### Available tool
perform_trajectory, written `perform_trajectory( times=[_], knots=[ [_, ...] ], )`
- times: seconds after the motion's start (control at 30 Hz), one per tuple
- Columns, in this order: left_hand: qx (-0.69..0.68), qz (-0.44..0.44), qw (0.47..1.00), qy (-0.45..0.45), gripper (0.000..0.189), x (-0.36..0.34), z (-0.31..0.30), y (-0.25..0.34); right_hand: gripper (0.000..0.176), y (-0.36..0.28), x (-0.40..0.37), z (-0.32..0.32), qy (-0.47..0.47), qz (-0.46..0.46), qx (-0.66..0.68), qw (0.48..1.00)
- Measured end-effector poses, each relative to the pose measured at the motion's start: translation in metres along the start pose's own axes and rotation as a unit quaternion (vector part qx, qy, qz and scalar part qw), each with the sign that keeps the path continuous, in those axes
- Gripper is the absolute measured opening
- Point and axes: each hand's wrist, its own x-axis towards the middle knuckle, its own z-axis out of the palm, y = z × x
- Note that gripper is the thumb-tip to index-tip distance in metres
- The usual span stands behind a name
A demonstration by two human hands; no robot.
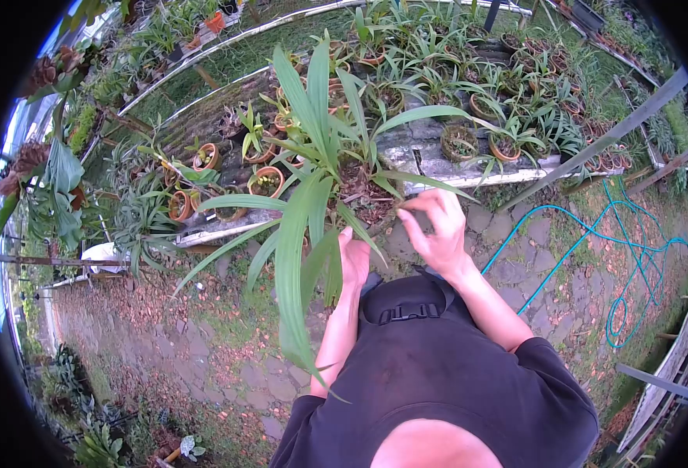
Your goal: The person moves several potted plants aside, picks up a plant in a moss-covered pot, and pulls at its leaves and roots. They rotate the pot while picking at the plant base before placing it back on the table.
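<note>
A large plant [316,168] with long, strap-like green leaves rises in front of me, its base sitting in brown, crumbly growing medium [367,199]. My left hand [353,261] is closed at the near side of the plant's base, thumb up; leaves cover most of its fingers. Any pot around the base is hidden. On the right side of the base, my right hand [441,230] has thumb and forefinger drawn together at the edge of the medium. What lies between those fingertips is too small to make out.
Behind the plant, a weathered bench [429,152] carries many potted plants, among them a clay pot [266,181]. A teal hose [566,210] lies looped on the stone paving at right. A slanting metal pole [593,144] crosses the bench's right end.
</note>
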Motion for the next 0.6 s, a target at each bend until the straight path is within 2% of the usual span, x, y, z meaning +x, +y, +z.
perform_trajectory(
  times=[0.03,0.17,0.23,0.3,0.43,0.6],
  knots=[
    [0.010,0.006,1.000,0.006,0.058,0.001,0.007,-0.001,0.016,-0.007,0.003,0.001,-0.030,0.003,-0.011,0.999],
    [0.072,0.030,0.995,0.056,0.062,0.003,0.010,-0.008,0.021,-0.016,0.007,0.010,-0.101,-0.004,-0.063,0.993],
    [0.006,0.027,0.993,0.117,0.044,0.008,-0.048,-0.038,0.027,-0.018,0.010,0.013,-0.131,0.017,-0.075,0.988],
    [0.011,0.021,0.991,0.134,0.035,0.006,-0.063,-0.046,0.023,-0.019,0.014,0.011,-0.169,0.032,-0.078,0.982],
    [0.138,0.013,0.986,0.088,0.033,-0.004,-0.018,-0.013,0.017,-0.014,0.017,0.009,-0.236,0.036,-0.067,0.969],
    [0.047,0.055,0.994,0.080,0.036,0.000,-0.037,-0.030,0.010,-0.016,0.016,0.014,-0.189,0.037,0.022,0.981]
  ],
)
